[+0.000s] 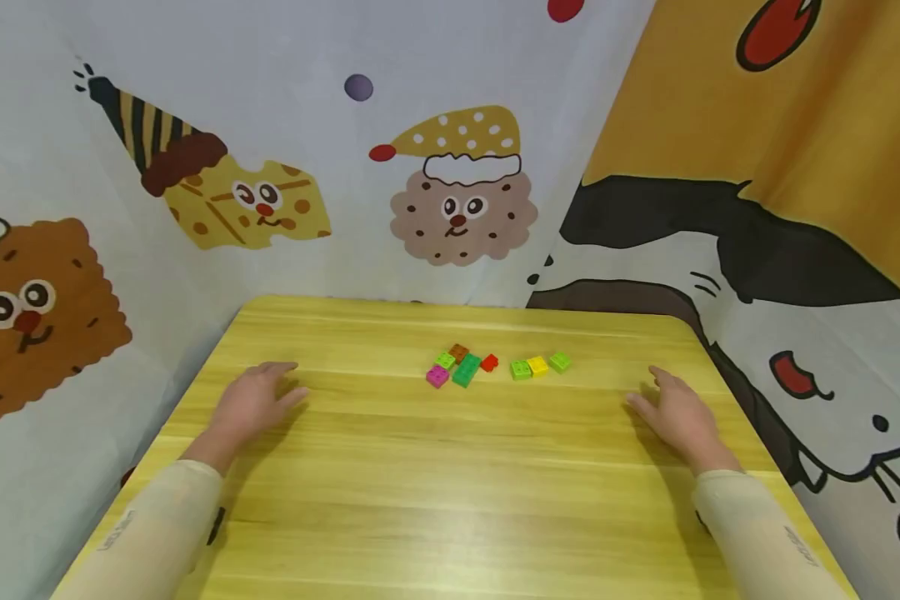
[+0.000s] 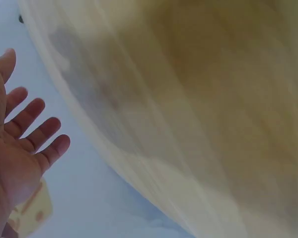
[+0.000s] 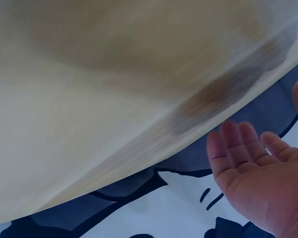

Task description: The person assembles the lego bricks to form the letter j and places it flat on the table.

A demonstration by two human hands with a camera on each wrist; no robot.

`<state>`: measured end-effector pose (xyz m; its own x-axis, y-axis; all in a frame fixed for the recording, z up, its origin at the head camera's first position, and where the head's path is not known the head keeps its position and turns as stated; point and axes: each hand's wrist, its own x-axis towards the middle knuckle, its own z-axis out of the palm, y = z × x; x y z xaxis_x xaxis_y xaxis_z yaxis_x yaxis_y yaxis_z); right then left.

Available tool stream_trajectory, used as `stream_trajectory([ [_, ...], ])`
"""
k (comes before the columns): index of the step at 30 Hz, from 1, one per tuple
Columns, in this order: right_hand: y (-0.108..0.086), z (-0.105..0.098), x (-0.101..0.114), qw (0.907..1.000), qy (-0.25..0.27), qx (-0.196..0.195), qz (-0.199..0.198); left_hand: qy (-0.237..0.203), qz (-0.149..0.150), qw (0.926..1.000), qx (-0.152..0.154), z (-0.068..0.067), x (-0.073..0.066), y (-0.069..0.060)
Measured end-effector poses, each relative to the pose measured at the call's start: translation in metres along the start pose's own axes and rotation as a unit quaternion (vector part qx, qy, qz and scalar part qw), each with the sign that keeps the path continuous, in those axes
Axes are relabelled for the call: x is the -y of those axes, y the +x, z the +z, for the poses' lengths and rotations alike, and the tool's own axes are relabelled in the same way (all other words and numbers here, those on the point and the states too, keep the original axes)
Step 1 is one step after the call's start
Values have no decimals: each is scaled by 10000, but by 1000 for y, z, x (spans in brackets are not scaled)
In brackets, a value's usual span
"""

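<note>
Relaxed and empty, the left hand (image 1: 251, 404), mid-left, and right hand (image 1: 678, 417), mid-right, flank 8 studded toy bricks (image 1: 490, 362), likely set near frame centre for either's reach.

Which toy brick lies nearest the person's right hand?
The rightmost lime-green brick, separated by a gap from the yellow brick; all others lie farther from the right hand.

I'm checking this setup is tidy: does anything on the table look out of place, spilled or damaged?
Nothing clearly stands out. Small toy bricks lie loosely grouped on the table, with no spill visible. The red brick may be tipped, but it's too small to tell. The left hand and right hand hold nothing.
</note>
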<state>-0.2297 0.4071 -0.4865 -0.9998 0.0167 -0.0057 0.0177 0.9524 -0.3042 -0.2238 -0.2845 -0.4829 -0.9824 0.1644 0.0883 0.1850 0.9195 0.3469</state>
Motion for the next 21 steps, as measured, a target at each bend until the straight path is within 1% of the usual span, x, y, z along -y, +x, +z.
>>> stream_trajectory([
  [4,8,0,12,9999,98,30,-76,-56,188,9998,-87,4,-19,6],
  [10,16,1,29,9994,263,29,-210,-73,565,9983,-127,16,-51,16],
  [13,20,1,39,9987,409,42,-287,-67,700,9974,-139,21,-66,20],
  [21,23,6,71,9951,781,84,-598,-149,889,9959,56,34,-105,32],
])
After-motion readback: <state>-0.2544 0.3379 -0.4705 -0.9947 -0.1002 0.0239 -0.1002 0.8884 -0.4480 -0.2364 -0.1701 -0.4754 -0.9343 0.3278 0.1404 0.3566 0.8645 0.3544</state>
